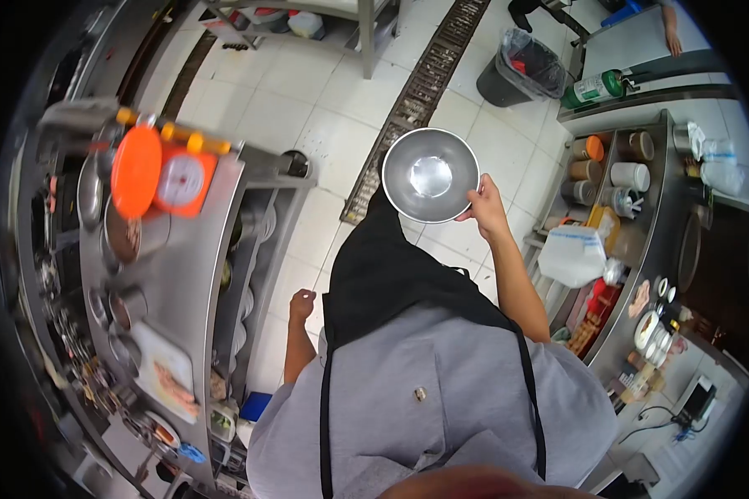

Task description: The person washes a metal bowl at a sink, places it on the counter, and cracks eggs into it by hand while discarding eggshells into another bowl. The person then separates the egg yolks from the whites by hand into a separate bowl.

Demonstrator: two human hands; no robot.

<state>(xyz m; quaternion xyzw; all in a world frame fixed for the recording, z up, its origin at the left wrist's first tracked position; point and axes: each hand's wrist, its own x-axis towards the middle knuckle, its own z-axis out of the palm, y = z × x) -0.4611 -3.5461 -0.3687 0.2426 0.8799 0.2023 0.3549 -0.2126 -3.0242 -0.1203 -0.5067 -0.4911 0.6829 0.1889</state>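
Observation:
A round metal mixing bowl (429, 176) is in my right hand (486, 208), out in front of me above the floor. My fingers and thumb pinch its rim at the lower right, and its inside faces up with nothing in it. My left hand (302, 306) hangs at my side near the steel counter on the left. Its fingers are curled in, and a small pale spot shows at them. Whether it holds anything I cannot make out.
The left steel counter (193, 287) bears an orange kitchen scale (183, 179), pots and a cutting board (146, 349) with raw meat. Jars and containers fill the right shelf (612, 158). A floor drain grate (424, 79), a lined bin (516, 75), a green gas cylinder (595, 89) and another person's hand (673, 43) lie ahead.

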